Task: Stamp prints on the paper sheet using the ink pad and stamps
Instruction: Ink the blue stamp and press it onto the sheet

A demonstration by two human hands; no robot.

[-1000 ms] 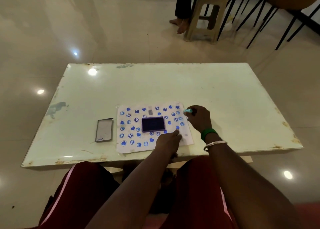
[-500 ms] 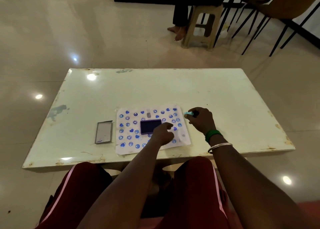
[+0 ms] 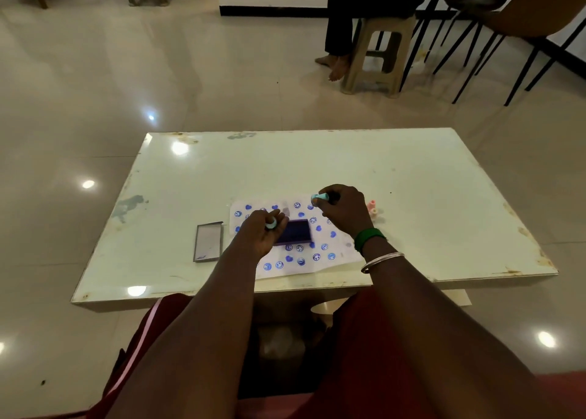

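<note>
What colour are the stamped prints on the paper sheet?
Blue round-face and heart prints cover the white paper sheet, clearest in the head view.

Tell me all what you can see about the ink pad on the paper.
The ink pad is a small flat rectangle with a dark blue-purple inked face and a thin purple rim, open and facing up. It lies flat near the middle of the paper sheet, blue prints all around it. The left hand with a pale stamp covers its left edge; whether the stamp touches the ink, I cannot tell.
</note>
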